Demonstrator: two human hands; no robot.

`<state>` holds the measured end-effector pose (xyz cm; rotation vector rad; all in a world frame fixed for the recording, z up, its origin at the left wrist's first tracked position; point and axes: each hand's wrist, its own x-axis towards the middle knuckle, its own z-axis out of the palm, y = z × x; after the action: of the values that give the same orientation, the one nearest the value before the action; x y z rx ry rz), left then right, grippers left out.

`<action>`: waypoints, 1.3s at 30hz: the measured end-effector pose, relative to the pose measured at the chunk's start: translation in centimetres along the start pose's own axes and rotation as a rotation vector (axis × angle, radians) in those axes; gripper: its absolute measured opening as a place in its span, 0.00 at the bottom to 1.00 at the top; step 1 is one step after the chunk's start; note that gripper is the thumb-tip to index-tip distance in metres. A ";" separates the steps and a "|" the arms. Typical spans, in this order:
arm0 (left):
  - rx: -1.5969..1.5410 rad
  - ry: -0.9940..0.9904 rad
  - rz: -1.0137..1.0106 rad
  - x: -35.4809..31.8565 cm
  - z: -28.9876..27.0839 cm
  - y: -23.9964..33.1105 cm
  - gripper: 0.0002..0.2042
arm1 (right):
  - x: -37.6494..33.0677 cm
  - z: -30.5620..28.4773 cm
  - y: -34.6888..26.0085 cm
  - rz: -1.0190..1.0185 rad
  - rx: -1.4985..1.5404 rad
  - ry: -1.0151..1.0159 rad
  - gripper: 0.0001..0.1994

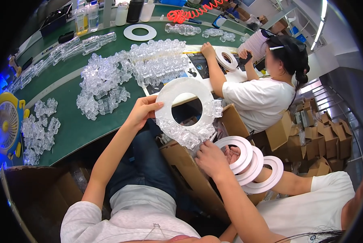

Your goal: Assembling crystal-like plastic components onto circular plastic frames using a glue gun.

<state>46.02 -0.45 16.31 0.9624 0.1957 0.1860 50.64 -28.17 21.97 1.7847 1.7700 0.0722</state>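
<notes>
My left hand (147,110) grips the left edge of a flat white ring (165,91), thumb on its face, and holds it tilted up above my lap. Clear moulded plastic pieces (185,135) line the lower part of the ring, and another sits at its right edge. At the bottom of that row my right hand (211,158) is closed, its fingers bent against a clear piece; the fingertips are partly hidden. Just beside it, a co-worker's hand (233,154) reaches through several white rings (252,164).
Heaps of clear pieces (102,77) lie on the green table (72,135). A yellow-blue fan (7,123) stands at the left, bottles (122,14) at the back. A second co-worker (258,95) sits at the far right. Open cardboard boxes (189,174) stand below the table edge.
</notes>
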 end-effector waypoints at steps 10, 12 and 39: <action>-0.035 0.020 -0.007 -0.4 -0.8 0.1 0.14 | -5.4 0.1 -1.8 0.379 -0.138 0.022 0.16; -0.057 0.031 -0.007 -0.3 -1.3 -0.3 0.15 | -6.3 1.0 -2.6 0.371 -0.153 0.019 0.15; -0.156 0.189 0.054 -1.9 -2.2 0.0 0.13 | -2.8 -3.4 -1.5 0.115 -0.078 0.198 0.13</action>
<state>43.60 0.85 15.28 0.7948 0.3241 0.3371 47.51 -29.61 25.11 1.8744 1.7714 0.3722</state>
